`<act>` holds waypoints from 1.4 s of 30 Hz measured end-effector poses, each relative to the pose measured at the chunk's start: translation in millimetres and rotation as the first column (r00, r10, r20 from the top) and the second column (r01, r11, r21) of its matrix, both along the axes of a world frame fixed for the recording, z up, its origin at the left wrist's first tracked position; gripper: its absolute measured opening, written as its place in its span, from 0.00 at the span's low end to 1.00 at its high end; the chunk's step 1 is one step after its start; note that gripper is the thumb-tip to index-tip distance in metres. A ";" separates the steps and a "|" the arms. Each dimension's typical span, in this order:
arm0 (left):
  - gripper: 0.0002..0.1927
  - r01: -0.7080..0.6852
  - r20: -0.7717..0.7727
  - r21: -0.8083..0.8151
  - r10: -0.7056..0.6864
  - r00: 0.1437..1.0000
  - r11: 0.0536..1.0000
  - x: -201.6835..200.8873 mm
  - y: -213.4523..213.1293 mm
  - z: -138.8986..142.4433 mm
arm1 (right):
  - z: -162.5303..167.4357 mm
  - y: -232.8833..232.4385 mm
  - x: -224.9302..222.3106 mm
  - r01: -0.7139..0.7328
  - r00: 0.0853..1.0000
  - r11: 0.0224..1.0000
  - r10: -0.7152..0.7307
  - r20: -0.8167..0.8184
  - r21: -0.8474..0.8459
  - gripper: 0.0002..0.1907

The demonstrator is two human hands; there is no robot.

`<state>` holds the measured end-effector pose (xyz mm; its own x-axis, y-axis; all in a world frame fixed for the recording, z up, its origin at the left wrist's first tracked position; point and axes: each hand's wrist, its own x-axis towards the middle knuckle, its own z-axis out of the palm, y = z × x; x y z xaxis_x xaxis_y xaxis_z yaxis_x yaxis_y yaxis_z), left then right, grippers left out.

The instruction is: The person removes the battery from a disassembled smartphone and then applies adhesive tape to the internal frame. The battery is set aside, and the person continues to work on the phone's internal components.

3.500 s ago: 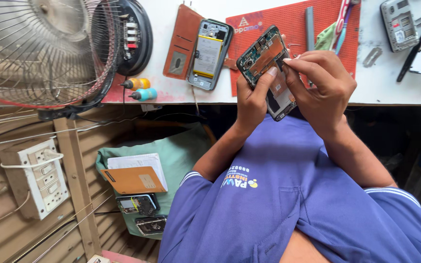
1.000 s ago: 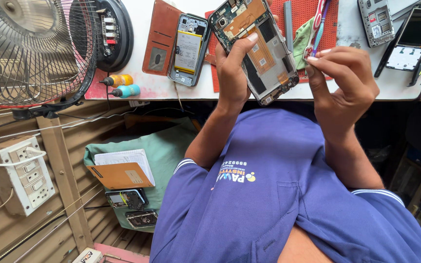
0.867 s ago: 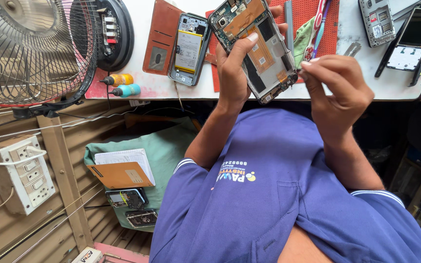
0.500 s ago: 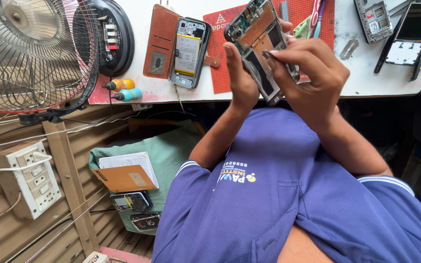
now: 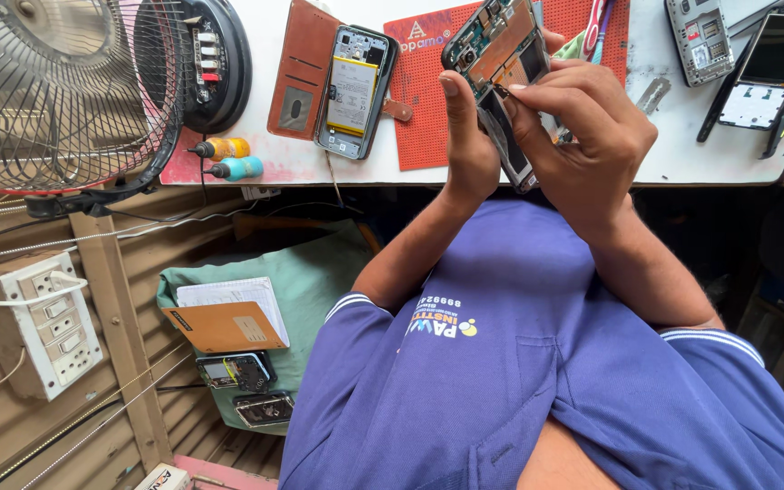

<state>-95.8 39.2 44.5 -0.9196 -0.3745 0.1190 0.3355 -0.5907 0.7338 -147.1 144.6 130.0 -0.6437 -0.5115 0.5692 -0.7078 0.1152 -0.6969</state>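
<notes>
My left hand [image 5: 466, 145] holds an opened phone [image 5: 501, 45] upright above the table edge, thumb along its left side. The phone's back is off, showing a circuit board and copper-coloured shielding. My right hand [image 5: 587, 127] covers the phone's lower right part. Its thumb and forefinger pinch a small part on the exposed inside, and what they grip is too small to make out. Behind the phone lies a red work mat [image 5: 424, 91] on the white table [image 5: 664, 145].
A second opened phone with a yellow battery [image 5: 353, 91] lies in a brown wallet case [image 5: 297, 73]. A fan [image 5: 56, 91] stands at the left with two small bottles [image 5: 229, 159] beside it. More phone parts [image 5: 700, 41] and a screen [image 5: 769, 68] lie at the right. A socket board [image 5: 38, 327] and a notebook [image 5: 229, 318] sit below the table.
My right hand came in from the right and closed its fingertips on the phone's inside. My left hand shifted the phone slightly while still holding it.
</notes>
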 end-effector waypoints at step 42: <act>0.45 -0.067 -0.020 0.028 0.067 0.998 0.997 0.5 -4.2 -1.4 | -20.8 19.0 17.6 -0.053 0.982 0.998 0.049 0.184 0.020 0.06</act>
